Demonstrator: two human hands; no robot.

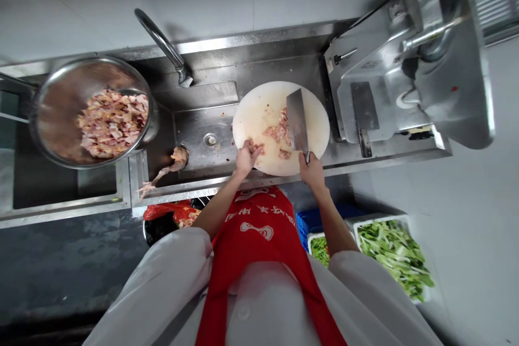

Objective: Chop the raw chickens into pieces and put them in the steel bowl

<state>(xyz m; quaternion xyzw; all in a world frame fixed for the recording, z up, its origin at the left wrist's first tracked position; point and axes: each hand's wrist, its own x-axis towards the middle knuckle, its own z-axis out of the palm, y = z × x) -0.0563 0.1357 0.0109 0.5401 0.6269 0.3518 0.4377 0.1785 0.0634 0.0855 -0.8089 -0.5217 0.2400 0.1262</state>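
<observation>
My right hand (312,170) grips the handle of a cleaver (297,119), whose broad blade is over the round white cutting board (251,102). Just left of the blade lies a small heap of chopped raw meat (278,131), partly covered by the blade. Another cut piece (284,154) rests nearer the board's front edge. My left hand (247,158) is at the front left of the board, its fingers closed around a small piece of raw meat (258,148).
A large steel bowl (48,135) of chopped meat stands left of the tap (162,43). A poultry leg with foot (166,168) lies at the sink's front left. A second cleaver (364,108) rests on the slicing machine (389,81) at right. Baskets of greens (393,254) stand below.
</observation>
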